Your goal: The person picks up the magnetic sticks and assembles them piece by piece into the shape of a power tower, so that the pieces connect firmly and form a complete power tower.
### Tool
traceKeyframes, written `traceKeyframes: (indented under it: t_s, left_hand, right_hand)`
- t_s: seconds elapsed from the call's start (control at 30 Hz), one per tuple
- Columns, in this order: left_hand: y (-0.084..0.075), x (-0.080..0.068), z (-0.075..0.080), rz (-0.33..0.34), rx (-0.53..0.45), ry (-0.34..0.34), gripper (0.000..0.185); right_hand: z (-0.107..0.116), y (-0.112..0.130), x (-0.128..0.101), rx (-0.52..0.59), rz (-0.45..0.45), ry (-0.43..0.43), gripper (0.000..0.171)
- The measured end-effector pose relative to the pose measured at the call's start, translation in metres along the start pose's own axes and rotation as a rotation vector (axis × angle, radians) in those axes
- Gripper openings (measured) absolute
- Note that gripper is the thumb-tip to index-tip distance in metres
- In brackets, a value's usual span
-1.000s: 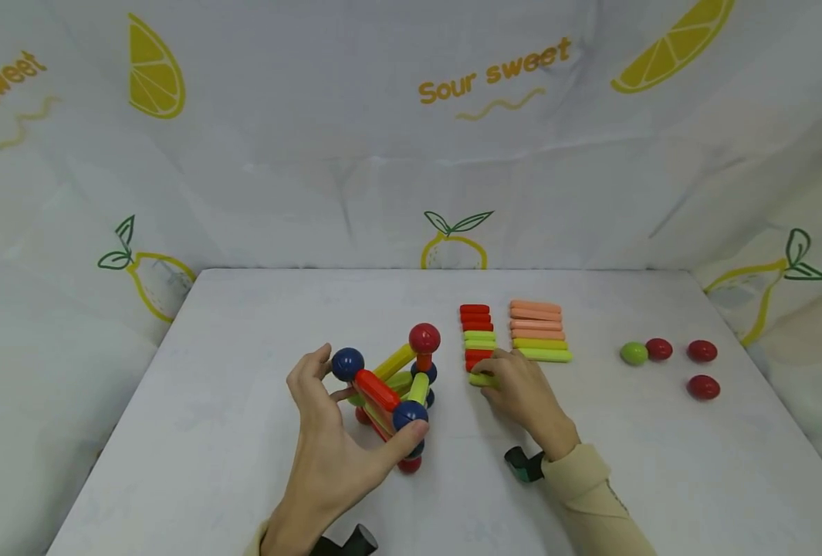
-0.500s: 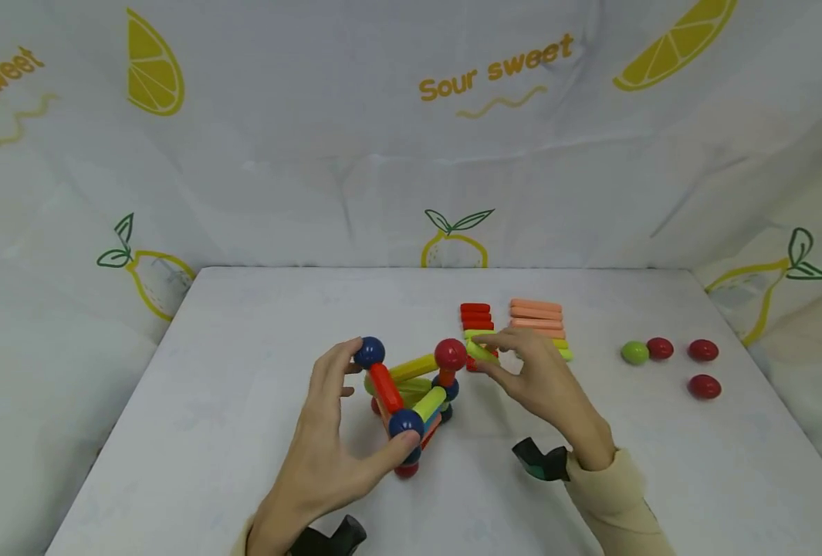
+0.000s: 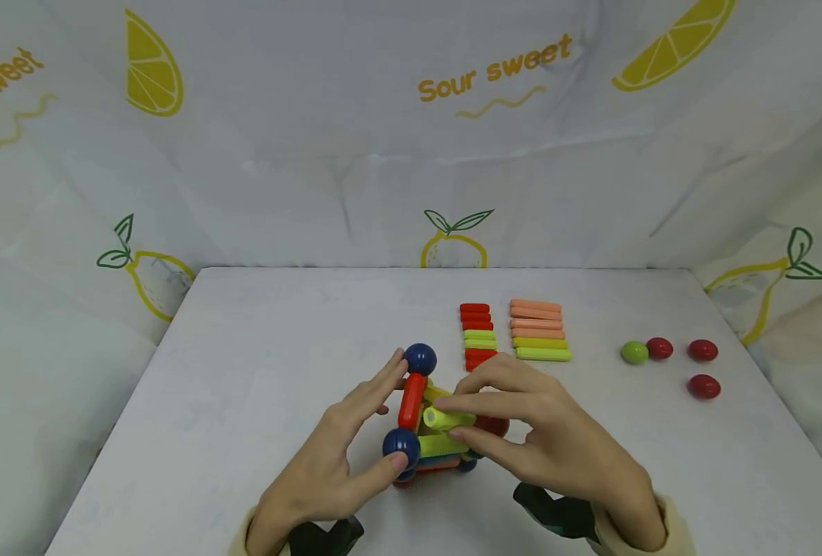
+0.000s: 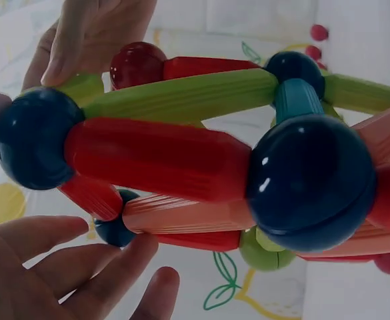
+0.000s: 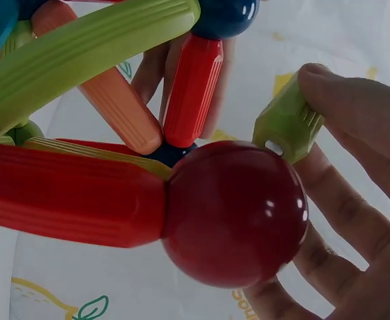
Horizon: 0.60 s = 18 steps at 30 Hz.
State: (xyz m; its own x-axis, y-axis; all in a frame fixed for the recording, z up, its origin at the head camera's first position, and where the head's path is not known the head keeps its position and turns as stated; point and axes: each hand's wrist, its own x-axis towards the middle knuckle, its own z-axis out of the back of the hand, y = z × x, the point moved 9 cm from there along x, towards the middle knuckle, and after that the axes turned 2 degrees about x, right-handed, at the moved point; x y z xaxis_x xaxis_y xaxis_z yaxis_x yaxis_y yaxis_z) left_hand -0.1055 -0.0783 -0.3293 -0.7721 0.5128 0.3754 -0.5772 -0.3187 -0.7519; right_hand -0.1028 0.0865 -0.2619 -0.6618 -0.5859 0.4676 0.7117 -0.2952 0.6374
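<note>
Low in the middle of the head view, the left hand grips the rod-and-ball structure, thumb on a blue ball. The right hand pinches a short green rod against its top. Bare white table lies open at left; rod rows and loose balls sit toward the right edge.
</note>
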Motion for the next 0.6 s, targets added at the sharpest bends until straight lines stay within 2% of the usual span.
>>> traceKeyframes:
  t_s: [0.13,0.37,0.6]
  left_hand:
    - [0.003,0.001,-0.001,0.019,-0.008,0.008,0.075]
    - [0.004,0.000,0.000,0.005,-0.014,-0.001,0.073]
    - [0.003,0.001,0.002,0.004,-0.014,-0.021,0.072]
  right_hand:
    - [-0.005,-0.003,-0.003,-0.023,-0.053,0.062,0.035]
    - [-0.008,-0.001,-0.003,-0.076,-0.038,0.076,0.038]
    - [-0.024,0.002,0.001,-0.271,-0.040,0.148,0.037]
